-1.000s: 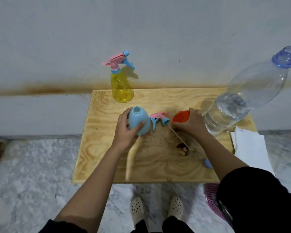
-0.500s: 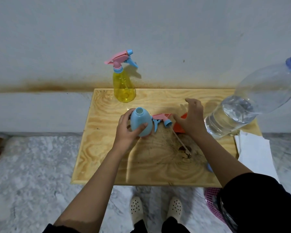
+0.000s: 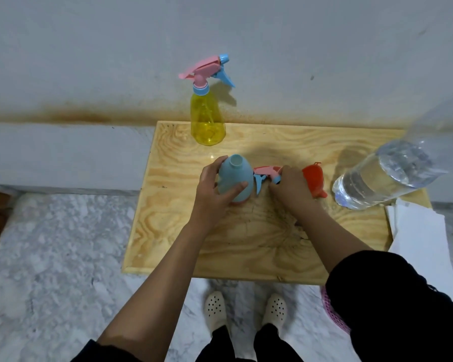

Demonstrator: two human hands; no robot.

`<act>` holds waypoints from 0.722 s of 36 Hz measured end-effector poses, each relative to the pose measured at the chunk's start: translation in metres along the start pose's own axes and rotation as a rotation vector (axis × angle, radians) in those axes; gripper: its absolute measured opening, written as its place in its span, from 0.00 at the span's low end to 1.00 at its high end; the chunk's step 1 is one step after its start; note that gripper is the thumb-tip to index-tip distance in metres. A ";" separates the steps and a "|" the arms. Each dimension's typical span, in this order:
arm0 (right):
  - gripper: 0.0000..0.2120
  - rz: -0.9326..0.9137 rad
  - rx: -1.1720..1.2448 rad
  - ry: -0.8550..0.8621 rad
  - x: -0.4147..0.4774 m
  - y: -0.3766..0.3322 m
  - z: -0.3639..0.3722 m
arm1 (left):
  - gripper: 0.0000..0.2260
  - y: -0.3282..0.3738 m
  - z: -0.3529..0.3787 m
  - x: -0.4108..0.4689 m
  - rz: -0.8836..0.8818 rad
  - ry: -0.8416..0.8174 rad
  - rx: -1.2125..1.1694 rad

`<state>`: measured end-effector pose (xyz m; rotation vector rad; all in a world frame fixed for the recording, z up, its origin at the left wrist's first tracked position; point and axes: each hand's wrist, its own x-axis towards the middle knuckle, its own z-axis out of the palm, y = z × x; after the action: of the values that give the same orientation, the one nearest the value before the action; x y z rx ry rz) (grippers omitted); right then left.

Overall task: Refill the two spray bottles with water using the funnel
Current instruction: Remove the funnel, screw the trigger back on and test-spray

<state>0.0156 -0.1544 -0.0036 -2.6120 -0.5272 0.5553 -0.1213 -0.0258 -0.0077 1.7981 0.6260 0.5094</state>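
At the bottom centre, cream perforated shoes (image 3: 216,309) stand on marble floor, below a pale plywood board (image 3: 246,246). In mid-frame the left hand (image 3: 212,194) grips an upright, uncapped light-blue plastic spray bottle (image 3: 236,178), thumb across its front. Just right, the right hand (image 3: 290,189) curls its fingers onto the detached pink-and-blue trigger spray head (image 3: 266,173) lying on the board. A red plastic funnel (image 3: 314,178) lies on its side beside that hand. A large clear water bottle (image 3: 377,176) stands at the right. At the upper centre, a capped yellow translucent spray bottle (image 3: 207,121) stands against the wall.
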 end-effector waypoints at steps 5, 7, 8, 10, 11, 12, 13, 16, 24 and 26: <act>0.12 0.008 0.176 0.040 -0.002 -0.002 -0.005 | 0.28 0.000 -0.002 0.001 0.029 -0.022 0.045; 0.13 0.005 0.272 0.080 -0.005 -0.005 -0.011 | 0.28 0.001 -0.003 0.001 0.030 -0.033 0.050; 0.13 0.003 0.322 0.098 -0.007 -0.007 -0.015 | 0.28 0.001 -0.003 0.002 0.028 -0.038 0.055; 0.12 0.000 0.429 0.126 -0.011 -0.014 -0.025 | 0.28 0.003 -0.003 0.003 0.024 -0.049 0.072; 0.12 -0.006 0.492 0.145 -0.013 -0.018 -0.030 | 0.28 0.004 -0.003 0.004 0.021 -0.054 0.075; 0.12 -0.012 0.561 0.169 -0.015 -0.023 -0.035 | 0.29 0.005 -0.003 0.004 0.017 -0.061 0.075; 0.11 -0.019 0.633 0.193 -0.018 -0.030 -0.042 | 0.29 0.006 -0.004 0.005 0.017 -0.070 0.077; 0.14 -0.092 0.819 0.243 -0.028 -0.052 -0.063 | 0.33 0.009 -0.006 0.005 0.024 -0.103 0.091; 0.12 -0.367 1.030 0.365 -0.055 -0.106 -0.107 | 0.29 0.010 -0.006 0.003 -0.032 -0.129 0.044; 0.12 -0.426 1.056 0.374 -0.062 -0.116 -0.112 | 0.29 0.009 -0.006 0.004 -0.044 -0.150 0.041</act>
<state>-0.0178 -0.1189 0.1618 -1.4827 -0.4629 0.1151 -0.1207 -0.0213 0.0029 1.8379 0.5743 0.3305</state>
